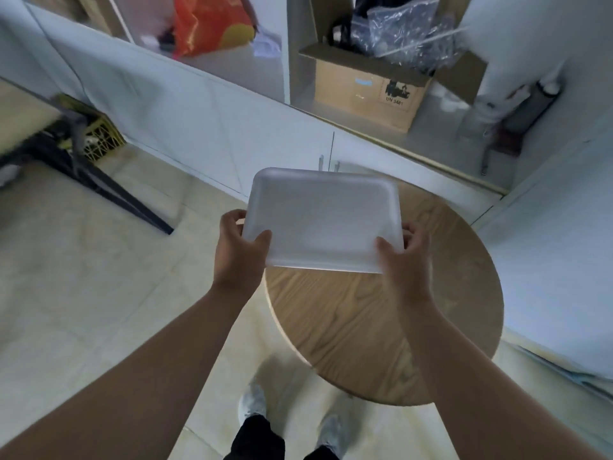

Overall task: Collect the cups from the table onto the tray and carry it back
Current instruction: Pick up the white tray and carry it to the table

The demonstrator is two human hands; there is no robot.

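Two hands, one white tray over the round surface

Both hands grip a white rectangular tray (pixel 320 220) by its near corners. The left hand (pixel 237 247) is closed on the near-left corner, thumb lying on the tray's top face and fingers curled under the rim. The right hand (pixel 403 250) is closed on the near-right corner in the same way, thumb on top, fingers wrapped round the edge. The tray is held roughly level, and nothing lies in it.

Under and beyond the tray is a round wooden surface (pixel 381 327) with a light grain; the tray overlaps its far-left part in this view, and whether the tray touches it cannot be told. No cups show on the visible part of the wood.

Below, on the pale tiled floor (pixel 99 293), are the person's two light shoes (pixel 253 403) and dark trouser legs. Behind the surface runs a low white cabinet (pixel 199 127), and on the shelf above it stand an open cardboard box (pixel 365 94) with clear plastic bags in it and an orange bag (pixel 209 24). A dark metal stand (pixel 99 180) is at the left.
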